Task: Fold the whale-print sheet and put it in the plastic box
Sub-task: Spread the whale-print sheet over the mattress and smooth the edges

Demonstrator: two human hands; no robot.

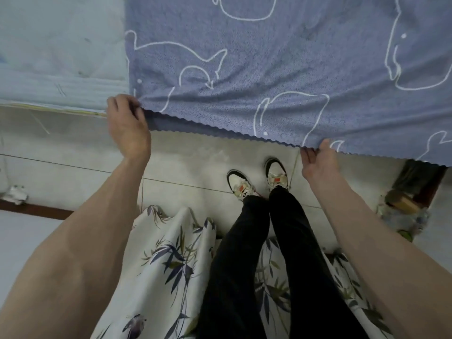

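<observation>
The whale-print sheet [281, 62] is blue-grey with white whale outlines and a scalloped near edge. It lies spread over the bed, with that edge lifted off the bed's front. My left hand [128, 126] pinches the sheet's near left corner. My right hand [319, 160] pinches the scalloped edge further right, thumb on top. The sheet sags a little between the two hands. No plastic box is in view.
A pale blue mattress [61, 52] shows bare to the left of the sheet. I stand on a grey tiled floor [190, 162] right at the bed's front. Small clutter [403, 206] sits on the floor at the right, and a white object [16, 193] at the left.
</observation>
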